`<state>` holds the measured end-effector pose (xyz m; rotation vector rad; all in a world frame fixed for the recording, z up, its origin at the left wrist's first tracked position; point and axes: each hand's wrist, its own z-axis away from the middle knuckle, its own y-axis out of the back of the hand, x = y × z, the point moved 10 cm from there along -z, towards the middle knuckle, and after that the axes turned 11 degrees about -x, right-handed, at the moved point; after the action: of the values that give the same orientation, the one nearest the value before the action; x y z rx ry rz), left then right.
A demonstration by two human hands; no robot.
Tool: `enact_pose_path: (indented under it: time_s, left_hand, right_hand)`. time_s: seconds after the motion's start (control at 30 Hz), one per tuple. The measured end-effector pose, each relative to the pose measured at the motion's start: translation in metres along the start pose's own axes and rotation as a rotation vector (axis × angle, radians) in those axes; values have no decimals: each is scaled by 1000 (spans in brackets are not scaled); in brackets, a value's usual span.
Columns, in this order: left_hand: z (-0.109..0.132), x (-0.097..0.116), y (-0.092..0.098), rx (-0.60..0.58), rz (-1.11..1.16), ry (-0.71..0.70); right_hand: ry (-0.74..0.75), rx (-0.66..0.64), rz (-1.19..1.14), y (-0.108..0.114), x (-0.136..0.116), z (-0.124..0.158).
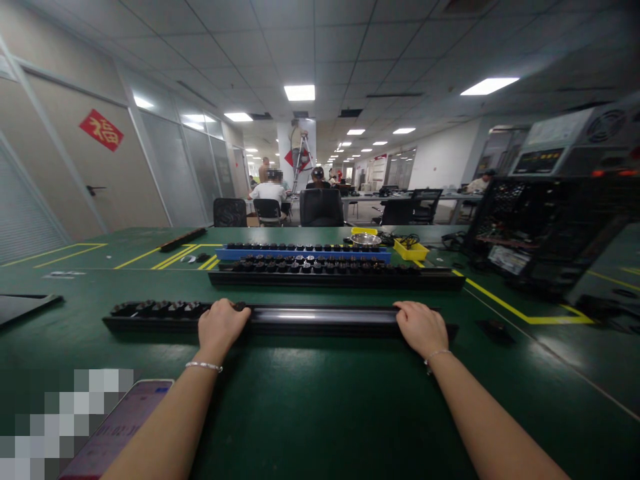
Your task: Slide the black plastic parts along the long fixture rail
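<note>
A long black rail [320, 319] lies across the green table [320, 400] in front of me, with several small black parts seated in its left end [155, 308]. My left hand [220, 327] is curled over the rail just right of those parts. My right hand [421, 327] grips the rail near its right end, fingers closed over it. Both wrists wear a thin bracelet.
Behind lie a second black rail [335, 273] and a blue one [300, 252], both full of small parts. Yellow bins [411, 249] and a metal bowl [366, 239] stand further back. A phone [117, 427] lies near my left arm. Black machinery [545, 220] stands on the right. People sit at desks far behind.
</note>
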<state>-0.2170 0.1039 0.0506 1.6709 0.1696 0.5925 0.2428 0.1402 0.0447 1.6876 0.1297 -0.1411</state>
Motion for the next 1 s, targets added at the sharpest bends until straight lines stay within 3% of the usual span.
enact_pose_path:
  time_s: [1.0]
  left_hand:
    - [5, 15, -5, 12, 30, -73]
  right_hand:
    - [-8, -20, 1, 1, 0, 0]
